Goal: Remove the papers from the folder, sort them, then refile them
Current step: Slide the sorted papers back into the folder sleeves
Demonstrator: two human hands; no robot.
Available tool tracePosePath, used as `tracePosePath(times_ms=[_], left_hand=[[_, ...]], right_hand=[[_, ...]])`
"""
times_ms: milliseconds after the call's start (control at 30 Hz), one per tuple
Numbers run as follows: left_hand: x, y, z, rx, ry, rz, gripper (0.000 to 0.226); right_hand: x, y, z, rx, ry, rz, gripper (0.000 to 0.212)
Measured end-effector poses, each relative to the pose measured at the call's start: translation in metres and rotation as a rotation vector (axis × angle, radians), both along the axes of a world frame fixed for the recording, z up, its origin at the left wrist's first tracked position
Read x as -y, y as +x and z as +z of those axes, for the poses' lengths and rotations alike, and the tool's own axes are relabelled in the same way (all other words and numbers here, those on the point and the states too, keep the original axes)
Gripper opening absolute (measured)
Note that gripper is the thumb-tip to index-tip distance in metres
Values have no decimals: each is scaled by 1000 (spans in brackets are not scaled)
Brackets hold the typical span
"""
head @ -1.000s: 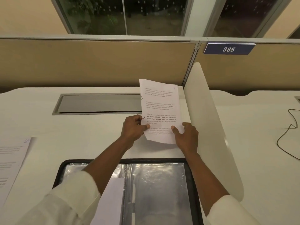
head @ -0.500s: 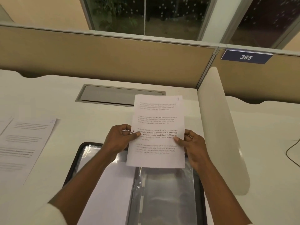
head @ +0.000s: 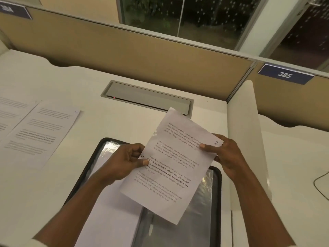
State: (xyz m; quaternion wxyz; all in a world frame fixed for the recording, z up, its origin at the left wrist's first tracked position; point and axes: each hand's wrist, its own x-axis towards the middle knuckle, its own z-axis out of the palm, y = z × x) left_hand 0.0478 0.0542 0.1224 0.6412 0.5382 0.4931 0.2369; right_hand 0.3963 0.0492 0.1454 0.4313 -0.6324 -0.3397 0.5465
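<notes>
Left hand [head: 128,162] and right hand [head: 227,155] each pinch an edge of the sheet [head: 170,172], held tilted over the folder [head: 218,189] (likely to read its number); other papers [head: 41,132] lie at nine o'clock.

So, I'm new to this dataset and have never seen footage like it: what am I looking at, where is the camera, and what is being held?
There is no machine here: the grips are a person's two bare hands. Every picture comes from one wide camera worn on the person's head, looking forward and down, so the arms enter from the bottom. The left hand pinches the left edge of a printed sheet, and the right hand holds its top right corner, so the sheet hangs tilted in the air. Beneath it, on the white desk, lies an open black-edged folder with shiny clear sleeves. More printed papers lie flat on the desk to the left. A grey cable hatch sits behind, and a white divider stands on the right.
</notes>
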Motion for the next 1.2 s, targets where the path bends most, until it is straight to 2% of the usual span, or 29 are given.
tracePosePath(times_ms=[233, 367, 467, 567, 667, 767, 867, 1000, 1067, 1200], left_hand=[[20, -16, 2, -38, 23, 62, 29], [28, -16, -2, -40, 16, 60, 22], [32, -9, -7, -47, 9, 62, 19], [33, 5, -13, -166, 68, 121, 13], [33, 22, -25, -347, 123, 326, 13], [38, 41, -38, -644, 133, 553, 20], [55, 64, -44, -861, 193, 625, 25], [80, 107, -52, -877, 187, 510, 21], [93, 133, -60, -899, 231, 407, 25], [111, 187, -84, -998, 391, 168, 53]], right_hand=[[-42, 4, 41, 371, -31, 603, 33], [-69, -8, 48, 578, -87, 885, 33], [-85, -24, 42, 648, -117, 974, 36], [-99, -31, 34, 669, -121, 987, 37], [-110, -23, 30, 702, -108, 984, 29], [-124, 1, 28, 793, -65, 881, 27], [-140, 36, 26, 855, -67, 749, 36], [-152, 79, 31, 791, -74, 608, 46], [-155, 93, 33, 736, -56, 564, 40], [-158, 107, 36, 702, -29, 532, 27]])
